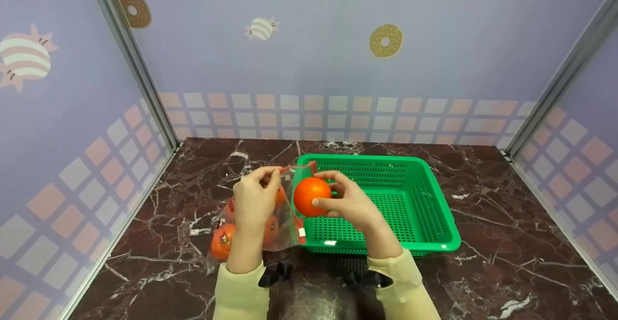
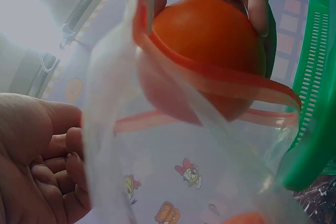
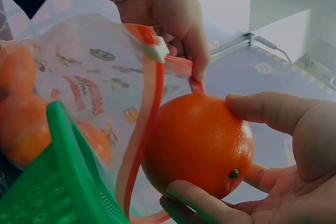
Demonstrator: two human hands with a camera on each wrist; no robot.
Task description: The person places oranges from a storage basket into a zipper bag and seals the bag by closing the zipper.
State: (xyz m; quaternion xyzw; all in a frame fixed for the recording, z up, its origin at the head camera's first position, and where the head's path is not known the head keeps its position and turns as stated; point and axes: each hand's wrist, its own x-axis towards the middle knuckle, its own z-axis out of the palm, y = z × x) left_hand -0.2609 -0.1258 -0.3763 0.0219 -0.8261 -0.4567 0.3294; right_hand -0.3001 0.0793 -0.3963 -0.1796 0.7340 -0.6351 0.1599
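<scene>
My right hand [image 1: 350, 201] grips an orange [image 1: 311, 196] between thumb and fingers, right at the mouth of a clear zip bag [image 1: 288, 233]. The bag has a red zip edge with a white slider [image 3: 156, 50] and printed cartoon figures. With my left hand [image 1: 256, 194] I pinch the zip edge, and the mouth stands open. In the right wrist view the orange [image 3: 199, 145] overlaps the red edge, its green stem spot facing my palm. Several more oranges [image 3: 23, 124] lie inside the bag on the left, partly hidden by my left hand and forearm in the head view.
A green plastic basket [image 1: 437, 199] with slotted walls stands just right of the bag, its left rim beside the bag's mouth. Both are on a dark red marbled tabletop [image 1: 497, 262]. Patterned panels [image 1: 338, 69] enclose the back and sides.
</scene>
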